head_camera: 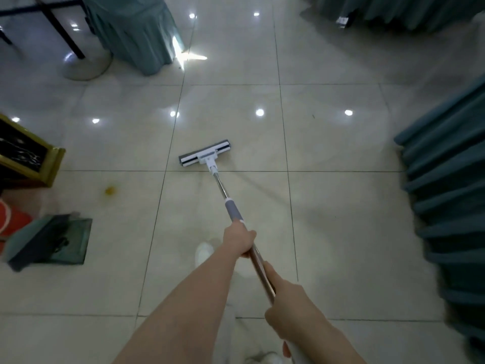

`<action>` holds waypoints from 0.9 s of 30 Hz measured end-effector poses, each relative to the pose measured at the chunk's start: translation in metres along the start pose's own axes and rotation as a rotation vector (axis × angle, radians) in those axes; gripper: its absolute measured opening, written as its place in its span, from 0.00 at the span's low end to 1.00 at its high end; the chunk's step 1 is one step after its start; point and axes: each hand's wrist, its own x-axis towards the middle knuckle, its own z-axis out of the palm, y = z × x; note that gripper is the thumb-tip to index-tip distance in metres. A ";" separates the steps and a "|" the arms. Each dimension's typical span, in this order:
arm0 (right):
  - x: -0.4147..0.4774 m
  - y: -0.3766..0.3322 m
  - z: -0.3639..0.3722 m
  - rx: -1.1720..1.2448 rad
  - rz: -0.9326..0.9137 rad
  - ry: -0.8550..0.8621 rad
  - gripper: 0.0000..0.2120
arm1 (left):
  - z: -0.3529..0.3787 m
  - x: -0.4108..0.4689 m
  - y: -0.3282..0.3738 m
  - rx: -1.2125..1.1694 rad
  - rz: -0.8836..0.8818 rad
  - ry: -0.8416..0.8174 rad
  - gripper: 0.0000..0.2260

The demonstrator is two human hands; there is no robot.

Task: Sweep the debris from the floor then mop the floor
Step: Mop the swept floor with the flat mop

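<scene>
The floor (328,143) is made of big, shiny, pale square tiles with thin dark lines between them. Round spots of light shine on it. The mop has a flat, long head (205,154), grey and white, lying flat on the tiles in the middle, a bit far from the person. Its pole (221,187) is thin shiny metal with a soft grey sleeve. The left hand (240,239) is wrapped tight around the pole just below the grey sleeve. The right hand (286,298) grips the pole nearer to the person.

On the near left a green dustpan (49,241) sits on the floor with a dark shape in it, too blurry to tell what. A small yellow stain (110,190) is on a tile just past it. Soft teal cloth with folds (446,193) hangs on the right.
</scene>
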 end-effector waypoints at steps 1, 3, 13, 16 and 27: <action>-0.009 0.003 0.003 0.006 -0.001 0.005 0.41 | 0.004 -0.009 -0.003 0.005 -0.003 0.001 0.17; -0.019 0.000 0.004 0.028 -0.006 0.030 0.39 | -0.001 -0.020 -0.002 -0.043 -0.014 -0.001 0.16; 0.039 -0.078 -0.021 0.057 0.045 0.056 0.35 | -0.072 0.043 0.018 -0.127 -0.036 0.056 0.15; 0.073 -0.110 -0.035 0.071 0.060 0.051 0.36 | -0.100 0.082 0.030 -0.109 -0.024 0.073 0.15; 0.267 -0.257 -0.119 0.127 0.094 0.099 0.43 | -0.240 0.294 0.096 0.004 0.038 0.161 0.16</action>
